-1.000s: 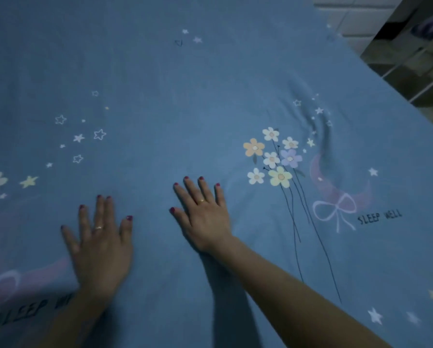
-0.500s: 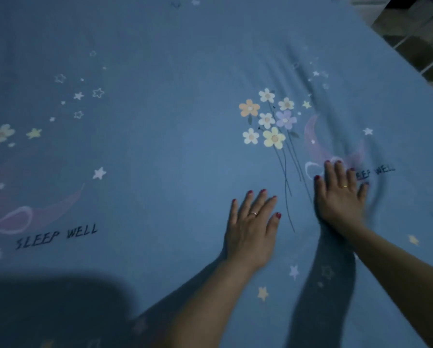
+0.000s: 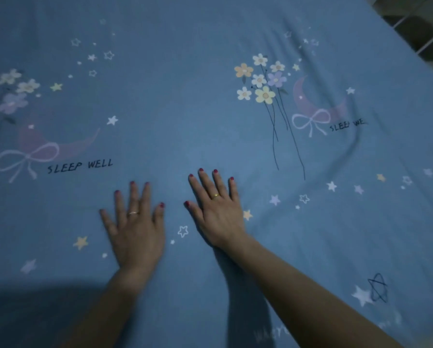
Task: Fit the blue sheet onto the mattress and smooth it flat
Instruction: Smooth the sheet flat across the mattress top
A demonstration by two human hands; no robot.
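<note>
The blue sheet point(image 3: 185, 101), printed with flowers, stars, moons and "SLEEP WELL", covers the whole mattress and fills the view. My left hand point(image 3: 135, 227) lies flat on it, palm down with fingers spread, in the lower middle. Just to its right, my right hand point(image 3: 218, 212) presses flat on the sheet the same way, fingers straight. Soft wrinkles run through the fabric at the right, near the flower print and the second "SLEEP WELL" text. The mattress itself is hidden under the sheet.
The bed's right edge runs diagonally at the upper right, with dark floor and white metal rails point(image 3: 426, 23) beyond it. A dark shadow lies across the sheet at the bottom left.
Both hands slid right across the sheet to the flower print, then drew back left and toward me. They now lie side by side below the flower stems.
</note>
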